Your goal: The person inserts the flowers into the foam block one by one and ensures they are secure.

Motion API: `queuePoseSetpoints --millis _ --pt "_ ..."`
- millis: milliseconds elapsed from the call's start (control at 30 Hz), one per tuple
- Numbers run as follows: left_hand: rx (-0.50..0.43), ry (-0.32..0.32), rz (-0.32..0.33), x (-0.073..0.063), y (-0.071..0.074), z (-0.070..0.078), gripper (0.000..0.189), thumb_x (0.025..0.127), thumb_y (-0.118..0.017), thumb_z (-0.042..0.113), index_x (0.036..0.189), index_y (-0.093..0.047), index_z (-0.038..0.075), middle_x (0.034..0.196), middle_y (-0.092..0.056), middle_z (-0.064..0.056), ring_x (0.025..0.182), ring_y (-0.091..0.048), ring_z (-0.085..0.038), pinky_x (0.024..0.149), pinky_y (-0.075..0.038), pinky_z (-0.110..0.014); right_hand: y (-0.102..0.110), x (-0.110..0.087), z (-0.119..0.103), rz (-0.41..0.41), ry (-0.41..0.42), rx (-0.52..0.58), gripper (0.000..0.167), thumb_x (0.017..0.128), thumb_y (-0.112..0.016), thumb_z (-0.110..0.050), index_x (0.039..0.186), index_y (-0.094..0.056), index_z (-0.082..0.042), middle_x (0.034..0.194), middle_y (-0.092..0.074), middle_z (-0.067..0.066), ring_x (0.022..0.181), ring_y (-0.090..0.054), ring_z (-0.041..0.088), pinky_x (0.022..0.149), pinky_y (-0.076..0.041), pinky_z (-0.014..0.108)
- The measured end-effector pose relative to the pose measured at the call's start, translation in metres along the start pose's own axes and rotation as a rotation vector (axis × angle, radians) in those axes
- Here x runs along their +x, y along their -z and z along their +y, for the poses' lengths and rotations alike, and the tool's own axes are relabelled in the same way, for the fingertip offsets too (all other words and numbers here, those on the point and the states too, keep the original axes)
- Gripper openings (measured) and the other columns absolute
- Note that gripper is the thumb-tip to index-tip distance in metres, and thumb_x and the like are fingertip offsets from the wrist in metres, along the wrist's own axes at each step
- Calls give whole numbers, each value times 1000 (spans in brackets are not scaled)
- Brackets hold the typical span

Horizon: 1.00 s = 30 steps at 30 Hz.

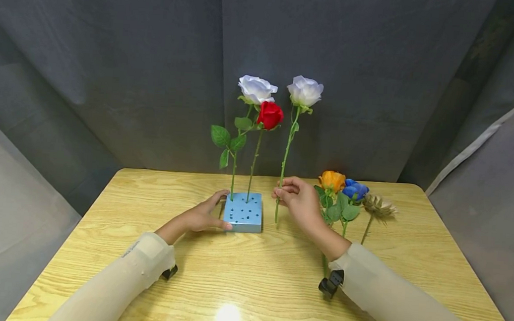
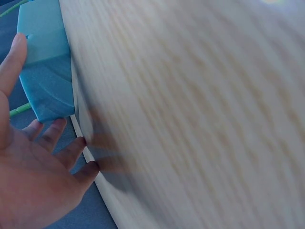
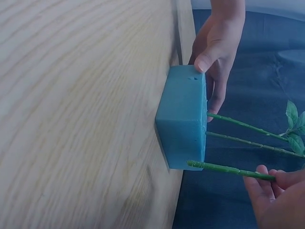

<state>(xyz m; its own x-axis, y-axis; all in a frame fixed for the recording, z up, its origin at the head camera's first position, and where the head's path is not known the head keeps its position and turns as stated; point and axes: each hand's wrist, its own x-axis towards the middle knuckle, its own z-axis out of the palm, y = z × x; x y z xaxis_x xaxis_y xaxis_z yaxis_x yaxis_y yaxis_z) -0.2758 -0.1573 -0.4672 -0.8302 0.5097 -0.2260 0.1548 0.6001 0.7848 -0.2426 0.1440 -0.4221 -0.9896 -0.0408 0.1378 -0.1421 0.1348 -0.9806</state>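
A blue foam block (image 1: 243, 213) with several holes in its top sits on the table. My left hand (image 1: 201, 217) grips its left side, thumb at the front corner and fingers toward the back. A white rose (image 1: 257, 89) and a red rose (image 1: 270, 115) stand upright in the block's rear part. To the right, another white rose (image 1: 305, 91) is held nearly upright, its stem pinched low down by my right hand (image 1: 302, 202). In the right wrist view, the bare lower end of that green stem (image 3: 224, 169) points past the block.
On the table's right side lie an orange rose (image 1: 332, 180), a blue rose (image 1: 355, 189) and a dried-looking beige flower (image 1: 378, 207), partly behind the right forearm. A dark grey curtain (image 1: 155, 74) hangs behind the wooden table (image 1: 213, 272).
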Motion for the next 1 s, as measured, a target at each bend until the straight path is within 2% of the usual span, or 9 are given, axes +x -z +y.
queuePoseSetpoints --millis 100,333,433,567,833,1000 --pt "1 3 0 -1 0 1 112 85 -86 37 167 -11 18 171 -12 -20 157 -11 -41 121 -19 -66 -2 3 -1 12 10 -3 19 99 -68 -3 117 -68 3 106 -72 20 102 -74 37 85 -62 37" --pt "0 -3 1 0 0 0 112 86 -86 37 167 -11 18 171 -11 -19 157 -10 -41 121 -18 -66 -8 11 -3 32 45 -2 18 99 -67 -1 117 -69 4 108 -72 26 100 -74 36 87 -61 45" --pt "-3 -10 3 1 0 -1 112 85 -86 36 166 -11 17 171 -12 -19 157 -11 -40 122 -18 -65 -11 15 -4 34 52 7 20 99 -66 1 119 -68 4 110 -72 24 100 -75 34 86 -61 42" --pt "-7 -16 5 2 0 -2 112 85 -87 35 166 -12 16 171 -12 -18 157 -11 -40 122 -18 -65 -14 19 -3 31 52 31 22 99 -65 3 121 -67 6 112 -72 24 102 -74 36 85 -61 38" --pt "-6 -16 -1 2 0 -3 112 86 -86 35 166 -11 15 172 -12 -15 158 -11 -39 122 -18 -64 -22 28 -2 60 81 62 20 98 -66 4 118 -67 6 109 -74 24 104 -71 44 88 -59 49" --pt "-10 -19 1 3 0 -3 113 86 -86 35 166 -10 15 172 -12 -16 158 -10 -40 122 -17 -64 -29 33 -2 69 99 57 20 98 -66 2 118 -68 7 110 -73 27 103 -72 42 82 -62 37"
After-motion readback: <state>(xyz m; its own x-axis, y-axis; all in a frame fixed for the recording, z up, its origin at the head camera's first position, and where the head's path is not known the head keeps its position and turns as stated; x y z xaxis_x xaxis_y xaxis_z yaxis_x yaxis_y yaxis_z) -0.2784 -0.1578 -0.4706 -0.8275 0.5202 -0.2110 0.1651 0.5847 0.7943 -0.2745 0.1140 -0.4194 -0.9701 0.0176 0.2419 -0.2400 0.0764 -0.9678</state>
